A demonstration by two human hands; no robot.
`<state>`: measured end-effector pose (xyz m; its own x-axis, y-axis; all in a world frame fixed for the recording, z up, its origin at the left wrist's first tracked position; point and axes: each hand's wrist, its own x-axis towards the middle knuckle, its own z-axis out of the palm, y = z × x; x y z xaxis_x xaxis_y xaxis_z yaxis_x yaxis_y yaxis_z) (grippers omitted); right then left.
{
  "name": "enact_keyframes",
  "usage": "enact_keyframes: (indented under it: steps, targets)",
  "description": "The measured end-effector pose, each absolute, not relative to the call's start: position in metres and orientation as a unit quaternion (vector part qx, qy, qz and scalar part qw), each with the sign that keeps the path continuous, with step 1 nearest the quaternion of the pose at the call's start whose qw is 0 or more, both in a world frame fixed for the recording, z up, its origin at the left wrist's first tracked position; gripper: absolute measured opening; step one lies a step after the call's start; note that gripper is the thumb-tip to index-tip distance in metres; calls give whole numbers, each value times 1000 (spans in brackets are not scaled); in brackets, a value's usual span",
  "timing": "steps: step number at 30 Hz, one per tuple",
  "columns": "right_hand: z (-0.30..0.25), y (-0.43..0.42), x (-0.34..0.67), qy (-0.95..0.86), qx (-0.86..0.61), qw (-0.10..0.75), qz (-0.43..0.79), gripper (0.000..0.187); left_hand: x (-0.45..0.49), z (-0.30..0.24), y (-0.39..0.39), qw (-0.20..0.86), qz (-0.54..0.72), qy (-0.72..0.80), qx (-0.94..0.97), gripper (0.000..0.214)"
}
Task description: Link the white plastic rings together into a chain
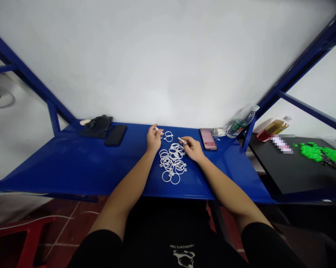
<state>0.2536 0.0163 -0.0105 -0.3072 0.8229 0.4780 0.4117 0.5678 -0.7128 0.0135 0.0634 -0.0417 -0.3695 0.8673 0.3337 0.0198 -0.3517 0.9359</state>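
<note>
My left hand (pixel 154 138) is just above the blue table, its fingers closed on a small white piece (pixel 157 128). My right hand (pixel 193 149) is at the right side of a pile of white plastic rings (pixel 168 162), pinching a white ring (pixel 181 140) that shows nearly edge-on. The piled rings overlap and carry small tabs or clips. Two more white rings (pixel 169 139) lie apart from the pile, between my hands. The exact shape of the piece in my left hand is too small to make out.
A black phone (pixel 115 135) and a black plastic bag (pixel 97 125) lie at the left. A lit phone (pixel 207 139), a white cable (pixel 220 132) and a water bottle (pixel 242 123) are at the right. Blue frame posts flank the table (pixel 73 163). Green pieces (pixel 321 153) lie on a black table beside it.
</note>
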Motion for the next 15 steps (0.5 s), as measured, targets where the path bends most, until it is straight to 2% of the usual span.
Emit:
enact_keyframes:
  steps: [3, 7, 12, 15]
  targets:
    - [-8, 15, 253, -825, -346, 405, 187, 25, 15, -43, 66, 301, 684, 468, 473, 49]
    - [-6, 16, 252, -840, -323, 393, 188, 18, 16, -43, 66, 288, 683, 462, 488, 58]
    - [-5, 16, 252, -830, -347, 393, 192, 16, 19, -39, 60, 304, 668, 462, 499, 52]
    - [-6, 16, 252, -828, -355, 389, 191, 16, 19, -35, 54, 277, 643, 481, 528, 37]
